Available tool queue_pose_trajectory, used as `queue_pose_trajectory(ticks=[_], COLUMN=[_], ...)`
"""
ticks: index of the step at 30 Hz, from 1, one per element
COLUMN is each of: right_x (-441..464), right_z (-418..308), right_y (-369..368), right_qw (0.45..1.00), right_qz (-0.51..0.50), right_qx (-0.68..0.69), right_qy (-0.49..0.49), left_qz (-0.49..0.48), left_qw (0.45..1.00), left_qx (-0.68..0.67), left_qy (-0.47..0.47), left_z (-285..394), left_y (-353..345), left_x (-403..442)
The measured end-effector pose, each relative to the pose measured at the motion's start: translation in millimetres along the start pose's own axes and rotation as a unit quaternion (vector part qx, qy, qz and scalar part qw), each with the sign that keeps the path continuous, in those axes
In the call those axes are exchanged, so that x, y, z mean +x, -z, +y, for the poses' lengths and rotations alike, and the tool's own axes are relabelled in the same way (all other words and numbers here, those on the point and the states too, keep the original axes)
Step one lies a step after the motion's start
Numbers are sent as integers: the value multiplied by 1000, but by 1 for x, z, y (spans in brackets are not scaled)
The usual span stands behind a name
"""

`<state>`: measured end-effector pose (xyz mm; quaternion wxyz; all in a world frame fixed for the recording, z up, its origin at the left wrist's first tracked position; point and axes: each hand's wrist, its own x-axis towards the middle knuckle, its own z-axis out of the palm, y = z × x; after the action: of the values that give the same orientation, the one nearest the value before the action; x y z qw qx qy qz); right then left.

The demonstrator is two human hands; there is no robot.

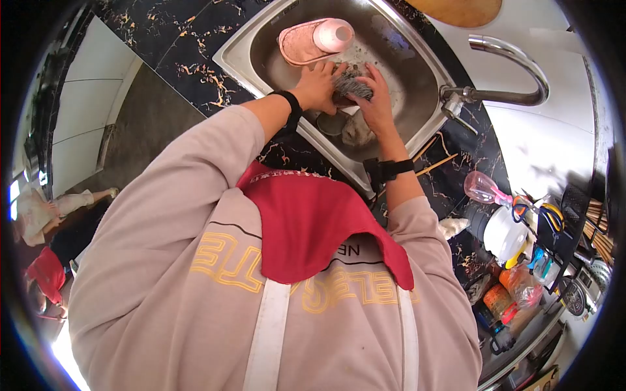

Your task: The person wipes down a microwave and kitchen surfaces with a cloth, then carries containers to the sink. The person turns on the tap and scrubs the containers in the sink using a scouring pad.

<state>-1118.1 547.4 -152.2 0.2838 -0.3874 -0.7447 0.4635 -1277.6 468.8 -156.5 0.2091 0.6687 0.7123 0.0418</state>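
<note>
In the steel sink (430,85), my right hand (375,104) is closed around a grey, wiry scouring pad (353,86). My left hand (316,88) is right beside it, fingers and thumb curved round a small dark object that the pad and fingers mostly hide. A pink bottle-shaped container (301,43) with a pale round mouth lies in the basin just beyond my left fingers. Below my hands, a soggy beige cloth (357,130) rests on the basin floor, near the round drain area (330,124).
A curved chrome faucet (515,65) stands at the sink's right side. Chopsticks (435,164) lie by the near right rim. Farther right are a pink clear bottle (484,188), white bowls (505,234) and scissors (553,216). Another person (49,215) is at far left.
</note>
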Motion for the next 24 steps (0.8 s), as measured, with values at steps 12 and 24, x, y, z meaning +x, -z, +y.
queue_pose_trajectory(ticks=[12, 24], right_x=[9, 27], right_z=[4, 7], right_y=[-6, -5], right_qw=[998, 963], right_qz=[57, -101], right_qx=[-36, -155], right_qy=[-22, 194], left_qz=[-17, -45], left_qw=[1000, 998], left_qx=[-13, 25], left_qy=[2, 39], left_z=[-4, -9], left_y=[7, 3], left_x=[10, 12])
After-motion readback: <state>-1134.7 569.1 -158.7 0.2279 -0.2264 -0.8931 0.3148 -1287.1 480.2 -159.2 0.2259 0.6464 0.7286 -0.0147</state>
